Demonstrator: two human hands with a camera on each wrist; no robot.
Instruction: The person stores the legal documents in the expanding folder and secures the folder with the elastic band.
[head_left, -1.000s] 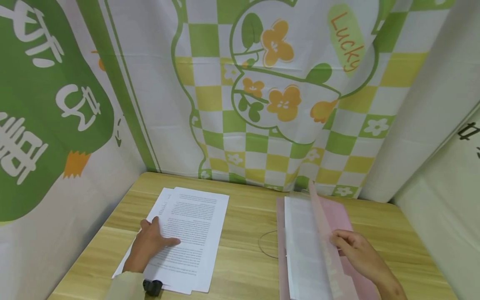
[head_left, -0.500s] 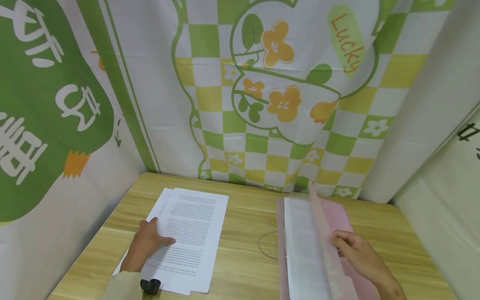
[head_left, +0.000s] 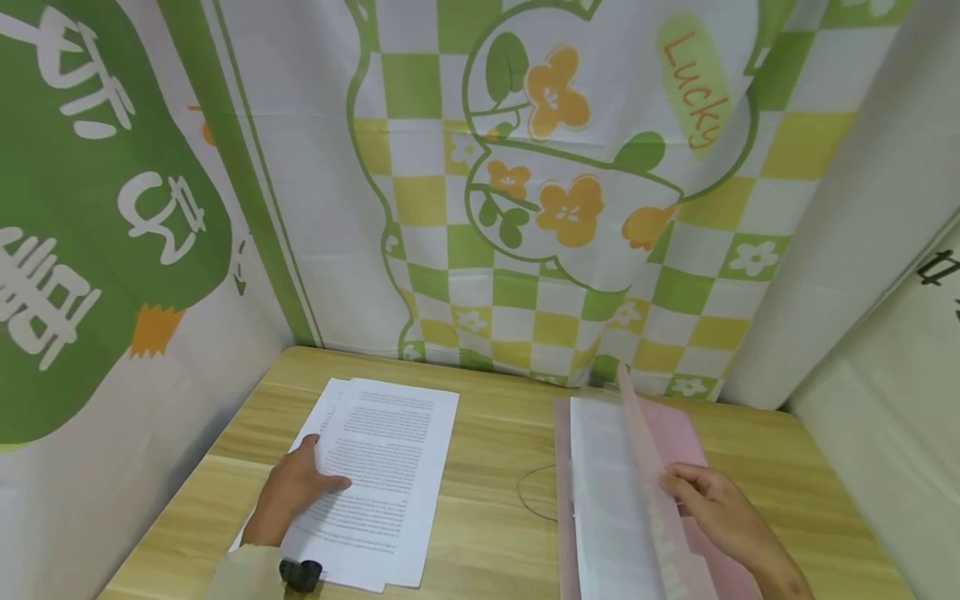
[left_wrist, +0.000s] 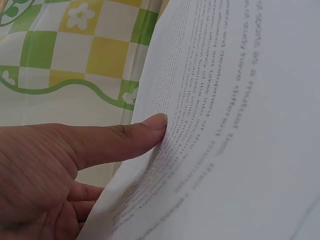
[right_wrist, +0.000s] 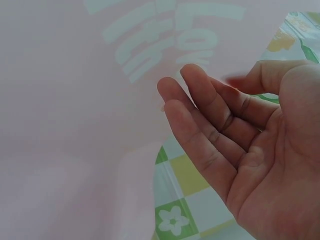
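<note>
A loose stack of printed paper (head_left: 390, 467) lies on the left of the table, its sheets slightly offset. At its left edge, my left hand (head_left: 291, 493) grips the sheets; the left wrist view has the thumb on the printed side and curled fingers partly hidden behind the edge. To the right lies an opened pink folder (head_left: 673, 425) with white sheets (head_left: 600, 467) inside. My right hand (head_left: 718, 510) pinches the raised edge of its pink flap (head_left: 647, 467), which carries pale lettering in the right wrist view.
The wood-grain table (head_left: 495, 450) reaches back to a green-and-white checkered curtain (head_left: 491, 292), with cloth on both sides too. A thin cord (head_left: 519, 488) loops out from the folder's left side. Below my left wrist sits a small black device (head_left: 302, 575).
My left hand has drawn back slightly to the left, and its fingers now reach farther behind the papers' edge. The right hand and the folder flap stay put.
</note>
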